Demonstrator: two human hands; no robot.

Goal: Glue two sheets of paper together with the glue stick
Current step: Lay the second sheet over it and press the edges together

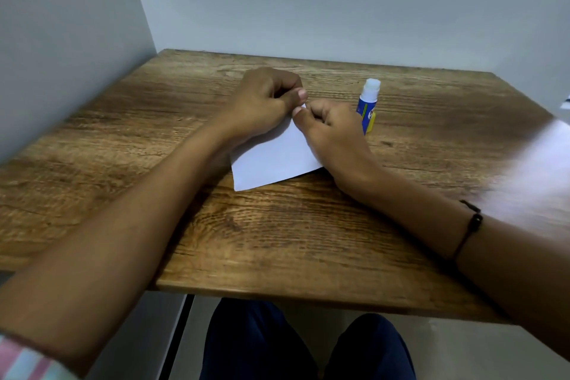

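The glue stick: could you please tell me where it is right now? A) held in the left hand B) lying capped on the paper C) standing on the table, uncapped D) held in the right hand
C: the glue stick stands uncapped on the table, beyond the right hand, with neither hand gripping it.

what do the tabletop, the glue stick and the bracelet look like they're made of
Tabletop: wood or a wood-look laminate, matte brown, with strong grain lines; which one, the view cannot settle.
Glue stick: likely smooth plastic, a blue printed tube with a translucent whitish cap, standing upright.
Bracelet: thin black cord with a dark bead, probably thread or string, on the right forearm.
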